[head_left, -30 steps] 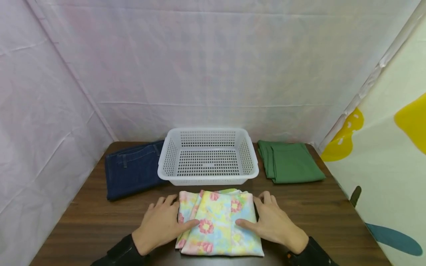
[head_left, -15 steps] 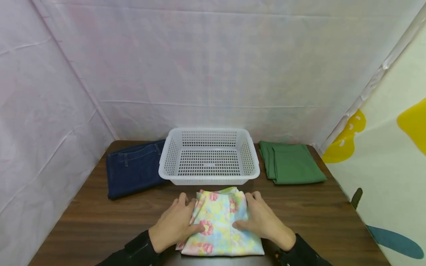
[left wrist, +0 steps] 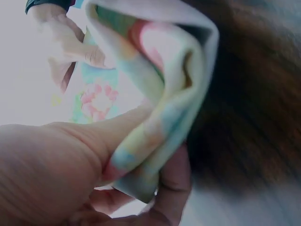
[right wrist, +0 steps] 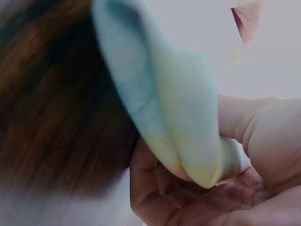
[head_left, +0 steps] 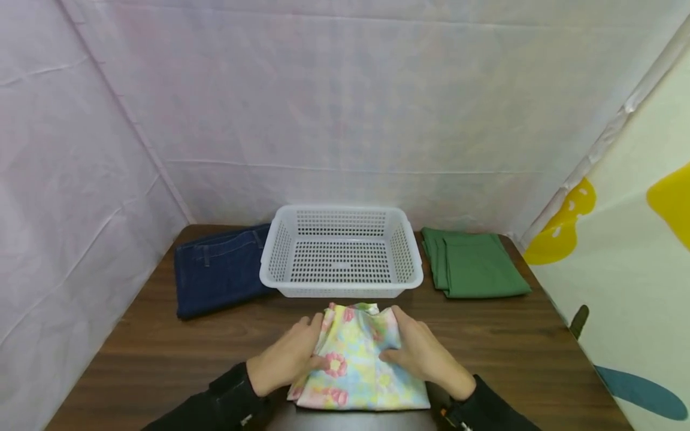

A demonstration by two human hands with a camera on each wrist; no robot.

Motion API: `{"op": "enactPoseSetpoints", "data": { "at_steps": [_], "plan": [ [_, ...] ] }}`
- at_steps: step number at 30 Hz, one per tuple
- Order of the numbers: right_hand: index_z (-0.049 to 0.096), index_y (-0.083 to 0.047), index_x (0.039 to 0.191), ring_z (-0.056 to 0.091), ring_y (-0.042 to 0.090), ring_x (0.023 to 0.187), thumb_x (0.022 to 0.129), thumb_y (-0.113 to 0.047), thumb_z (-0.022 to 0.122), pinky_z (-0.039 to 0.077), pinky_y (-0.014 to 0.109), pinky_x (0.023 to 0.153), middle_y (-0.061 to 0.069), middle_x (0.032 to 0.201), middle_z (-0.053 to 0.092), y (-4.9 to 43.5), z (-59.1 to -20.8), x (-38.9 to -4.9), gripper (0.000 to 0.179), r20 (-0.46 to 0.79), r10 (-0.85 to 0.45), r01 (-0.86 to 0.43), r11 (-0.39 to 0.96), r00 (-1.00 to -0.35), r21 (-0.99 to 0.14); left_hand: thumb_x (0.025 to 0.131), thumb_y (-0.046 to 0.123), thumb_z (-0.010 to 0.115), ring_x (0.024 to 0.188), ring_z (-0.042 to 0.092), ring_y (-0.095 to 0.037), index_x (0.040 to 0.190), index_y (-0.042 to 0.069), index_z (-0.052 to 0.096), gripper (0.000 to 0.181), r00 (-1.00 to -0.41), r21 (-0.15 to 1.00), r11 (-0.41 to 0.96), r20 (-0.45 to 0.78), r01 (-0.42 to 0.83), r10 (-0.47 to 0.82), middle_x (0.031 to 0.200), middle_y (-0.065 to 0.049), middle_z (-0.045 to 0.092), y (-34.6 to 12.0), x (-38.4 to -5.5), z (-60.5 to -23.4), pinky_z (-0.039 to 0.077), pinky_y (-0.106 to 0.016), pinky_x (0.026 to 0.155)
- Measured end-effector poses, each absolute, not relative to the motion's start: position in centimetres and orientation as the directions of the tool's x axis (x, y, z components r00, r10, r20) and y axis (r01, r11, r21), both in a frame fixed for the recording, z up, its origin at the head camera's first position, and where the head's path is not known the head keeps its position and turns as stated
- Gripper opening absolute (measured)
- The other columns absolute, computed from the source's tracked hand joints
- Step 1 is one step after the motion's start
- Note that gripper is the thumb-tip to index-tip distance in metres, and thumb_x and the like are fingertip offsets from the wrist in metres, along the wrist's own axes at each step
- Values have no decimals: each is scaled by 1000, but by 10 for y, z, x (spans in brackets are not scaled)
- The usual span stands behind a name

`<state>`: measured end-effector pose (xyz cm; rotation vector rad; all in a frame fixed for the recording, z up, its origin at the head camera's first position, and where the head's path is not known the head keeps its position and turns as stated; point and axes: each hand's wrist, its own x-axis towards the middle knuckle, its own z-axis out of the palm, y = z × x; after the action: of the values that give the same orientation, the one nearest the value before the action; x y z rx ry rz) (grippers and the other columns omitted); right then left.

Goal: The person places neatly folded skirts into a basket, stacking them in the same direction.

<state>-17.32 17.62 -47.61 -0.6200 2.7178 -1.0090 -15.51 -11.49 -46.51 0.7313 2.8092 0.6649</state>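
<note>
A folded floral cloth (head_left: 358, 374) in pastel yellow, blue and pink lies at the front middle of the table. My left hand (head_left: 291, 356) grips its left side, thumb on top and fingers curled beneath. In the left wrist view the layered folds of the floral cloth (left wrist: 160, 117) sit between thumb and fingers. On the opposite side my right hand (head_left: 423, 353) pinches the right edge. The right wrist view shows that cloth edge (right wrist: 183, 117) bent between thumb and curled fingers. The far part of the cloth bunches up between both hands.
Behind the cloth stands a white perforated plastic basket (head_left: 341, 290), with nothing in it. Folded dark blue jeans (head_left: 221, 272) lie to its left, a folded green cloth (head_left: 480, 266) to its right. White fabric walls (head_left: 345, 108) enclose the brown wooden table (head_left: 151, 359) at the back and sides.
Both hands have moved inward from the cloth's sides and taken hold of it. Its far part has been squeezed narrower and now bunches upward.
</note>
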Motion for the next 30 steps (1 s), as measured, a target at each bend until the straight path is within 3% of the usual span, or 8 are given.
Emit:
{"op": "enactPoseSetpoints", "data": {
  "at_steps": [3, 11, 19, 30],
  "plan": [
    [45, -16, 126, 65, 14, 91, 84, -15, 84, 55, 30, 71, -2, 105, 62, 179, -475, -174, 57, -2, -446, -332, 669, -895, -665, 88, 27, 81, 119, 53, -40, 149, -10, 31, 88, -851, 489, 755, -48, 437, 524, 132, -30, 53, -117, -159, -464, 48, -51, 95],
    [44, -17, 123, 63, 14, 91, 88, -2, 72, 54, 32, 71, 0, 108, 62, 187, -471, -174, 47, 29, -484, -343, 575, -874, -742, 85, 10, 81, 103, 62, -23, 135, 2, 43, 63, -815, 506, 673, 111, 539, 569, 113, -9, 62, -117, -165, -468, 54, -37, 81],
    [49, -23, 108, 61, 16, 98, 87, 1, 76, 52, 37, 79, -3, 111, 63, 195, -469, -174, 42, 100, -474, -374, 529, -875, -762, 86, 10, 81, 92, 58, -12, 123, 14, 45, 52, -829, 547, 656, 141, 521, 541, 100, 5, 57, -116, -166, -464, 52, -29, 75],
    [48, -23, 100, 64, 16, 98, 86, 1, 79, 56, 34, 76, -7, 111, 66, 203, -456, -171, 41, 252, -486, -472, 407, -837, -782, 89, 12, 79, 106, 60, -7, 135, 28, 44, 60, -799, 674, 514, 194, 530, 569, 118, 11, 59, -125, -160, -437, 53, -29, 85]
  ]
}}
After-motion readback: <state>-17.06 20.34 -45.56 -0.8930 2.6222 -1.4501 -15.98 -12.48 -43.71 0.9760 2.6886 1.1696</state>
